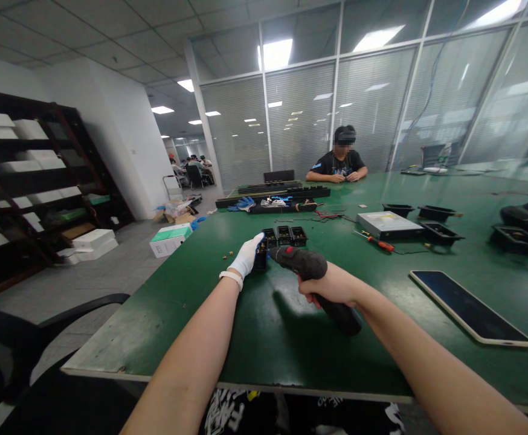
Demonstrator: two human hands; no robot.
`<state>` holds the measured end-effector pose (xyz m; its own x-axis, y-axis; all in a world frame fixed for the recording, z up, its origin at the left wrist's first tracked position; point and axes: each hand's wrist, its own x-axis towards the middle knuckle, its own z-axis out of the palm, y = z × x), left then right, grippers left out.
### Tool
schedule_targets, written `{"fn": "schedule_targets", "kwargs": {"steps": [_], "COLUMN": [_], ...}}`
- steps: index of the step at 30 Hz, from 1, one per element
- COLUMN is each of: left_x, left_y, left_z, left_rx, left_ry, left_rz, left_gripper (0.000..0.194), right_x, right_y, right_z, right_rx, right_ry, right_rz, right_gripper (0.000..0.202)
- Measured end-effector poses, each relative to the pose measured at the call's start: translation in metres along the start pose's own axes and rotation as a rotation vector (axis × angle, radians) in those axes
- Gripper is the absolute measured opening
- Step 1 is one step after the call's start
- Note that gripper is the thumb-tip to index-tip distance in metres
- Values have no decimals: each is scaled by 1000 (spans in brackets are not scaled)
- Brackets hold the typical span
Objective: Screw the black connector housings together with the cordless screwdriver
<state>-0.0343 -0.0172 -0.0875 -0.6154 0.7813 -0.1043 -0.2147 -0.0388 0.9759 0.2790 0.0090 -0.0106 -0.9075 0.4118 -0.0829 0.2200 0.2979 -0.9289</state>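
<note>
My left hand point(247, 255), in a white glove with blue fingertips, is closed on a small black plastic box point(260, 262) above the green table. A black cordless drill point(302, 261) with a red switch sits in the bare grip of my right hand point(330, 285). Its nose points left and reaches close to that box; whether the tip touches it I cannot tell. Just behind are several more black boxes point(284, 234) in a row, with small brass-coloured parts inside. A few loose brass-coloured bits point(228, 255) lie left of my glove.
At right lie a phone point(470, 307), a screwdriver point(380, 244), a silver flat case point(388, 225) and several black trays point(440, 233). Black rails point(286, 193) and a blue glove point(244, 203) are at the far edge. Another person point(339, 158) sits opposite. A chair point(78, 302) stands left.
</note>
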Motion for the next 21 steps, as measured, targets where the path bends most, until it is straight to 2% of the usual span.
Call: {"fn": "schedule_targets", "kwargs": {"steps": [4,21], "left_x": [-1,-3], "left_y": [1,2], "left_z": [1,2], "left_rx": [-19,-21], "left_ry": [21,11], "left_rz": [-49,-12], "left_gripper": [58,54], "right_x": [0,-1], "right_y": [-1,-2], "right_z": [0,0], "right_rx": [12,-9], "right_ry": [-7,-5], "right_rz": [14,10], "right_gripper": [16,14]}}
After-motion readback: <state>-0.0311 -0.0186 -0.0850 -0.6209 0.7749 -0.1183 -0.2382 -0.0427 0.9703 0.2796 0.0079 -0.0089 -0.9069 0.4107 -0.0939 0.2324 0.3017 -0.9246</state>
